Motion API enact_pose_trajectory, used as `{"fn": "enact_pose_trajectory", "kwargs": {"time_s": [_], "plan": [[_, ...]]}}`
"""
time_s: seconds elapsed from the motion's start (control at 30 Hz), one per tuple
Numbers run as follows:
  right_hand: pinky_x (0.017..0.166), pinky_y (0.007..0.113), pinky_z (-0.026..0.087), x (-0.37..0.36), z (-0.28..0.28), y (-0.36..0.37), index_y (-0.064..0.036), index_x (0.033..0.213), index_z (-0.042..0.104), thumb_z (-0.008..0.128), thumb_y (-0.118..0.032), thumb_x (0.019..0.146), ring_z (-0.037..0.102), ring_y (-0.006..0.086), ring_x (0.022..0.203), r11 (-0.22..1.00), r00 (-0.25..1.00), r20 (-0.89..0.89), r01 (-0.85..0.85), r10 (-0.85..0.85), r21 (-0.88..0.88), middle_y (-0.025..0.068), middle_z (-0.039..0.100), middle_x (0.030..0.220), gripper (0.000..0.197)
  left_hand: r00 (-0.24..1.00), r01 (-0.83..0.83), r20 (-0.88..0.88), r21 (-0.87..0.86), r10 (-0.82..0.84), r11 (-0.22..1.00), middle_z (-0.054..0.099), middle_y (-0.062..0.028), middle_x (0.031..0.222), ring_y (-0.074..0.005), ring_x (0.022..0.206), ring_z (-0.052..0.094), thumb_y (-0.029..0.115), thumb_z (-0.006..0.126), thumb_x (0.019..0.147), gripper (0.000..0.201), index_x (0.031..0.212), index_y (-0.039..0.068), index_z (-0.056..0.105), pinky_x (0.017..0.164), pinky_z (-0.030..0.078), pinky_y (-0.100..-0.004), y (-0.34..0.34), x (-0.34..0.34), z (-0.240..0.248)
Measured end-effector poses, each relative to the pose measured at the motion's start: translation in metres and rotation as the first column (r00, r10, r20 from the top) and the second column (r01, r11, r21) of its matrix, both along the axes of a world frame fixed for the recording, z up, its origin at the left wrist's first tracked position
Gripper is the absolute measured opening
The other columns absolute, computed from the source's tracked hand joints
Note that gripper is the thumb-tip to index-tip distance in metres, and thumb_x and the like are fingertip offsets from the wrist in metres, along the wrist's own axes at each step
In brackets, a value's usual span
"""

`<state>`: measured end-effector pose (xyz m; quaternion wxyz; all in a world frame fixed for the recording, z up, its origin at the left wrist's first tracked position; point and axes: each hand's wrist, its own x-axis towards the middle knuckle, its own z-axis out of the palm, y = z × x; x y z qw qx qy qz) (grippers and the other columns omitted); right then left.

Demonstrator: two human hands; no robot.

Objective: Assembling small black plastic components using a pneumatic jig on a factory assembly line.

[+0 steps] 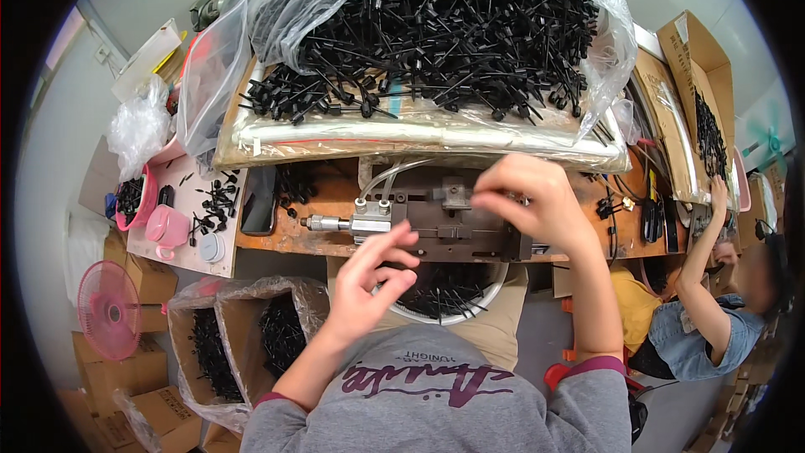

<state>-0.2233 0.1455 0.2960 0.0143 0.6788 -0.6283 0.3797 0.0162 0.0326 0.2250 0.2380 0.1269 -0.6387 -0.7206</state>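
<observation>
My left hand [369, 279] hovers in front of a metal fixture [444, 245], its fingers apart and nothing visible in them. My right hand [530, 195] is over the fixture's right side, fingers curled and thumb drawn in; whatever they may pinch is hidden. Nearest to that hand's fingertips stands a small metal block [455, 195] on the fixture. At the fixture's left are a silver air cylinder [370, 222] and clear tubes [394, 173]. Below, a white basin [428, 317] in my lap holds thin black plastic parts [444, 285].
A large heap of black parts [453, 25] lies in plastic film on a raised tray [335, 144] behind the fixture. At the left are a phone [259, 201], pink cup [168, 227] and pink fan [109, 310]. Lined boxes [243, 306] stand below. A co-worker [713, 319] sits at the right.
</observation>
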Motion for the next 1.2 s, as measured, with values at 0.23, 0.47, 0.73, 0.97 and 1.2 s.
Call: {"fn": "enact_pose_trajectory", "kwargs": {"time_s": [0.23,0.47,0.73,0.97,1.2], "plan": [[0.059,0.035,0.049,0.017,-0.002,0.017,-0.0076,0.083,0.066,0.076,-0.013,0.072,0.058,0.0226,0.071,0.987,0.967,-0.244,-0.036,0.073,0.155,0.0033,0.056,0.072,0.016,0.988,0.153,-0.009,0.069,-0.153,0.986,0.056,-0.0127,0.112,-0.0206,0.096,0.063,-0.009,0.063,0.085,0.035,0.12,-0.006,0.062,0.079,0.061,-0.0298,-0.004,-0.021,0.026],[0.08,0.038,0.052,0.007,0.0,-0.009,-0.008,0.103,0.065,0.077,-0.01,0.068,0.062,0.0277,0.092,0.998,0.979,-0.201,0.004,0.009,0.062,0.0063,0.065,0.1,0.037,0.998,0.031,-0.036,-0.418,-0.05,0.908,0.061,-0.0086,0.102,-0.0148,0.086,0.065,-0.007,0.076,0.073,0.033,0.105,0.0,0.071,0.072,0.059,-0.0256,0.002,-0.019,0.012],[0.073,0.035,0.049,-0.034,-0.012,-0.086,-0.0073,0.086,0.063,0.07,-0.006,0.07,0.059,0.022,0.088,0.918,0.781,-0.49,0.275,-0.386,-0.285,0.0033,0.059,0.086,0.017,0.998,-0.065,-0.045,-0.884,0.055,0.463,0.062,-0.0134,0.125,-0.0243,0.084,0.068,0.007,0.077,0.071,0.025,0.093,0.0,0.068,0.075,0.056,-0.0325,0.022,-0.035,-0.054],[0.072,0.034,0.047,-0.039,-0.032,-0.108,-0.0067,0.088,0.062,0.065,-0.004,0.071,0.061,0.0213,0.087,0.92,0.721,-0.573,0.326,-0.389,-0.215,0.0045,0.06,0.086,0.017,0.992,-0.056,-0.027,-0.97,0.122,0.236,0.062,-0.0117,0.128,-0.0219,0.077,0.065,0.009,0.077,0.067,0.026,0.091,0.003,0.067,0.074,0.053,-0.0314,0.029,-0.045,-0.065],[0.069,0.038,0.051,-0.026,-0.02,-0.091,-0.0024,0.092,0.057,0.067,-0.005,0.074,0.065,0.0271,0.076,0.948,0.909,-0.287,0.256,-0.303,-0.19,0.0085,0.063,0.083,0.02,0.991,-0.026,0.018,-0.949,0.136,0.316,0.063,-0.0103,0.127,-0.0209,0.069,0.065,0.011,0.078,0.067,0.026,0.09,0.005,0.068,0.066,0.053,-0.0304,0.027,-0.05,-0.063]]}}
